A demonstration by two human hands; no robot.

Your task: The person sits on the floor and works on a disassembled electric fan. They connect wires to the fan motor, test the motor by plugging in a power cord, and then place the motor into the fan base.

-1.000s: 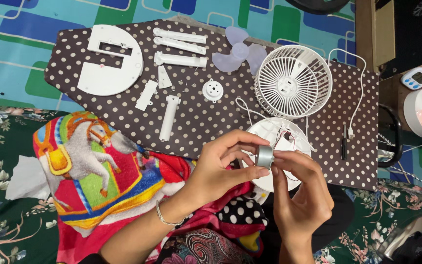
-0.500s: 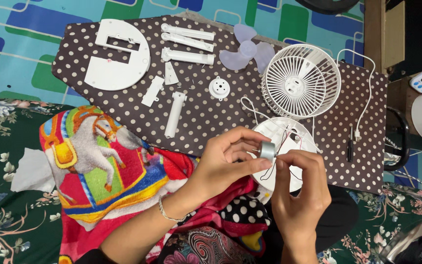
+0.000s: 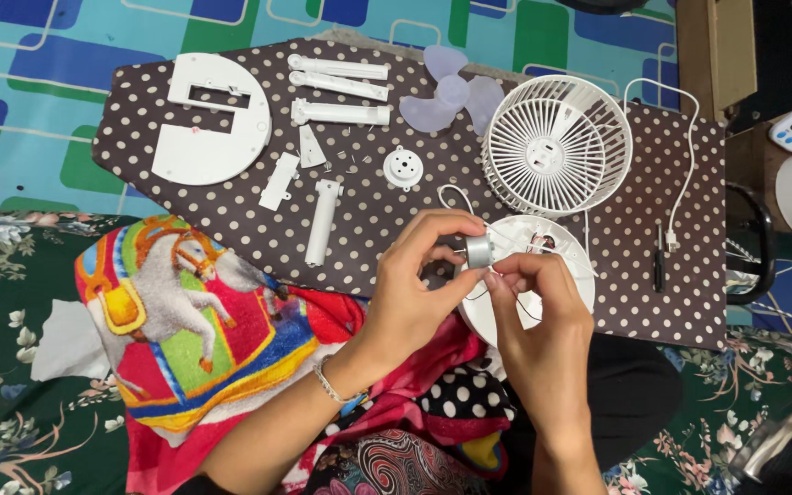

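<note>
Two hands are meeting over the dotted cloth (image 3: 231, 220), and you are working lower than a second ago: the round white housing (image 3: 556, 275) you were holding up is now lying flat beneath your fingers, so both hands are free for the small part. Your left hand (image 3: 419, 284) is curling shut around the little silver motor (image 3: 478, 250), pinching it by thumb and fingertips. Your right hand (image 3: 538, 316) is closing on the thin wires (image 3: 506, 240) trailing from it. That motor is looking like a short, shiny metal cylinder, sitting just above the housing, beside the white fan grille (image 3: 556, 147).
</note>
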